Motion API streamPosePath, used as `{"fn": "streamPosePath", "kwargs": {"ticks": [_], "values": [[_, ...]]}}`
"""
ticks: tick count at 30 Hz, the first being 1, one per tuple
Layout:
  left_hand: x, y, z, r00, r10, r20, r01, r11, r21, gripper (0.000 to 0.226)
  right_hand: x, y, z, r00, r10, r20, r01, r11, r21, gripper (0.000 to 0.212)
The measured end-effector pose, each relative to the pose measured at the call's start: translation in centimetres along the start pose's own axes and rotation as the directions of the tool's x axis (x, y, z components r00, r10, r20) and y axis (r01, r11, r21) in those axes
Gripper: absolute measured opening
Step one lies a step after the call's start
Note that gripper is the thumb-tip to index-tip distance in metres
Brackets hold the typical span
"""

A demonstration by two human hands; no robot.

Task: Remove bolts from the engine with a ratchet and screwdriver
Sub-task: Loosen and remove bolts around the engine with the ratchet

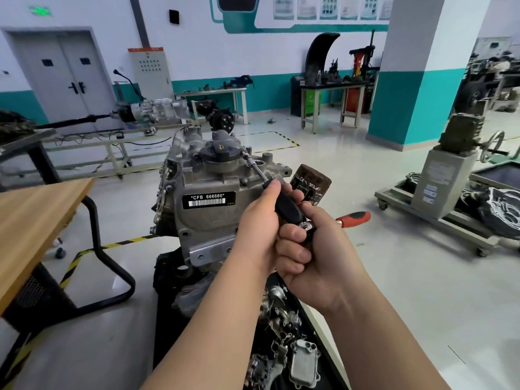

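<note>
The grey engine, labelled CFB 666660, stands upright in the middle, with a black oil cap on top. A screwdriver with a black handle points up and left; its metal shaft ends at a bolt beside the cap. My left hand is wrapped around the handle. Just below it my right hand grips a ratchet at the handle's rear end. The ratchet's red and black grip sticks out to the right. Its head is mostly hidden by my fingers.
A brown oil filter sits on the engine's right side, close to my hands. Below lies a black tray of loose metal parts. A wooden table stands at the left, a wheeled stand at the right.
</note>
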State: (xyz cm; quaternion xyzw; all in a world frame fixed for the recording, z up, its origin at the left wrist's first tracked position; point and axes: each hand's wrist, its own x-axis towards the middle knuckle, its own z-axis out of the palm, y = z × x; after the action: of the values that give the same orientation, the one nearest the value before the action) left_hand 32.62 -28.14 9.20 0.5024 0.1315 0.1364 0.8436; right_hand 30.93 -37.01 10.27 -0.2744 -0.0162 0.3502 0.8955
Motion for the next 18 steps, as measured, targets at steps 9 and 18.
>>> {"fn": "streamPosePath", "kwargs": {"ticks": [9, 18], "values": [[-0.6, 0.7, 0.4, 0.999, -0.025, 0.034, 0.031, 0.980, -0.196, 0.028, -0.5, -1.4, 0.6, 0.840, -0.503, 0.201, 0.181, -0.088, -0.979, 0.022], [-1.1, 1.0, 0.3, 0.998, -0.064, 0.010, 0.065, 0.974, -0.216, 0.029, -0.4, -1.4, 1.1, 0.813, -0.453, 0.366, 0.083, -0.532, -0.842, 0.035]]}}
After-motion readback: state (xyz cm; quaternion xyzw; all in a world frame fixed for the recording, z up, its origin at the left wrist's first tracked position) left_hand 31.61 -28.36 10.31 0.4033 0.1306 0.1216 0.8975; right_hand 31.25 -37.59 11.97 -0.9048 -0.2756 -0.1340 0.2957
